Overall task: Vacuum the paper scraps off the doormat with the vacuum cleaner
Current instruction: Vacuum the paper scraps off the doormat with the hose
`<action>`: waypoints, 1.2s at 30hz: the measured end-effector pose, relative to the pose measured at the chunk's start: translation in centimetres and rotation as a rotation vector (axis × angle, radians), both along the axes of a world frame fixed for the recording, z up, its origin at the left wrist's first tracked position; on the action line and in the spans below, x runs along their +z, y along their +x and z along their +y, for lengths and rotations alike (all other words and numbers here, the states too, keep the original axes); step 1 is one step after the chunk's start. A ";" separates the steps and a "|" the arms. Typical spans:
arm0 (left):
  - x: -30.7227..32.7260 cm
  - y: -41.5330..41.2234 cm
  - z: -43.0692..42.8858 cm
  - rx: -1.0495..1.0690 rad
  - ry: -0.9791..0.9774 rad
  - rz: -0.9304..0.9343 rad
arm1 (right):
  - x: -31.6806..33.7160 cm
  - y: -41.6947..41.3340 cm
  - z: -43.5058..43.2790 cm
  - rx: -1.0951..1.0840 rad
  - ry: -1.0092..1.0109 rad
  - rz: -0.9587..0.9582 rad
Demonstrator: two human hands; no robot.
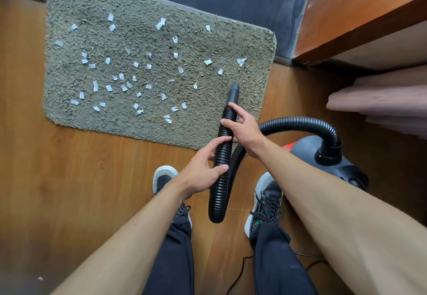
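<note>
We had both grips wrapped round the hose, right grip nearer the nozzle, left grip behind it, hose axis crossing the near edge of the doormat, nozzle over its right side, paper scraps mostly over its middle and left.

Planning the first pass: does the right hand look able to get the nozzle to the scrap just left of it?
Likely yes: right hand grips the hose behind the nozzle; only bare doormat lies between nozzle and scrap.
</note>
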State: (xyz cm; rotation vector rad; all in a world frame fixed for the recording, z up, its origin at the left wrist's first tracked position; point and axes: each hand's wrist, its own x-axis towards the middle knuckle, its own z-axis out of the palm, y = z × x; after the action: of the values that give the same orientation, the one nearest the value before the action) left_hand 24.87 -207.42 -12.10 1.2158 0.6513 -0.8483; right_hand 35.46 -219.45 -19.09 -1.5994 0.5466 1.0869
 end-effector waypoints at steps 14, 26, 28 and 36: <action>1.1 1.4 5.5 -0.012 -0.037 -0.014 | 1.4 1.5 5.0 -0.005 0.012 -0.003; 2.1 2.6 5.0 0.068 -0.022 0.031 | 1.9 3.2 5.5 0.078 0.024 0.057; 1.9 2.8 4.5 0.083 -0.020 0.049 | 1.9 3.7 5.1 0.095 0.030 0.056; 0.8 4.1 2.5 0.072 -0.025 0.064 | 0.9 5.3 2.9 0.135 0.036 0.057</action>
State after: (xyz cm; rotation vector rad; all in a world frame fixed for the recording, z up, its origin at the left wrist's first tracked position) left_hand 28.94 -204.92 -11.32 1.1398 0.7296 -0.8359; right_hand 40.72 -216.57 -18.16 -1.5962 0.4590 1.2398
